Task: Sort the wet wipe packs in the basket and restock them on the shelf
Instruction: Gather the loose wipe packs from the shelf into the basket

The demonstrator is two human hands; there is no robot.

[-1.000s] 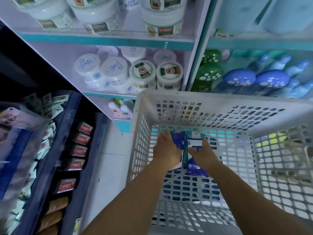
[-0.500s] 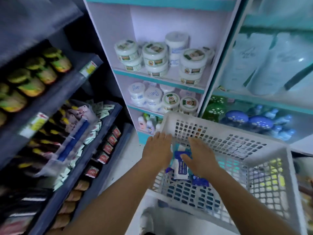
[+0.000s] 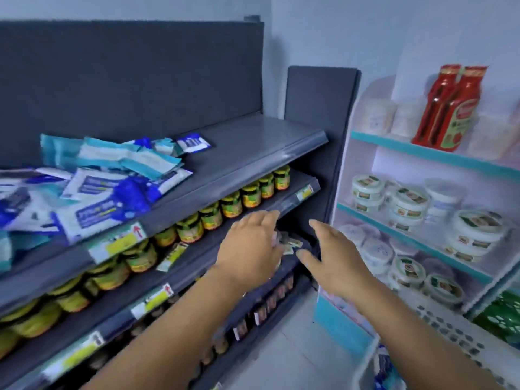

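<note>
A loose pile of blue-and-white wet wipe packs (image 3: 112, 187) lies on the top dark grey shelf (image 3: 253, 153) at the left, with one small pack (image 3: 194, 143) apart behind it. My left hand (image 3: 250, 249) and right hand (image 3: 329, 257) hover side by side in front of the lower dark shelves, fingers stretched forward, and I see nothing held in either. The white perforated basket (image 3: 439, 327) shows at the bottom right below my right forearm, with a blue pack (image 3: 385, 370) inside it.
Rows of yellow-lidded jars (image 3: 233, 204) fill the second dark shelf, and small sachets (image 3: 292, 243) lie on the one below. To the right a white and teal shelf unit (image 3: 422, 153) carries round tubs and red sauce bottles (image 3: 450, 108). The right half of the top dark shelf is bare.
The view has swung up and left from the basket to the dark shelves. Both hands have risen out of the basket, and the packs held between them no longer show.
</note>
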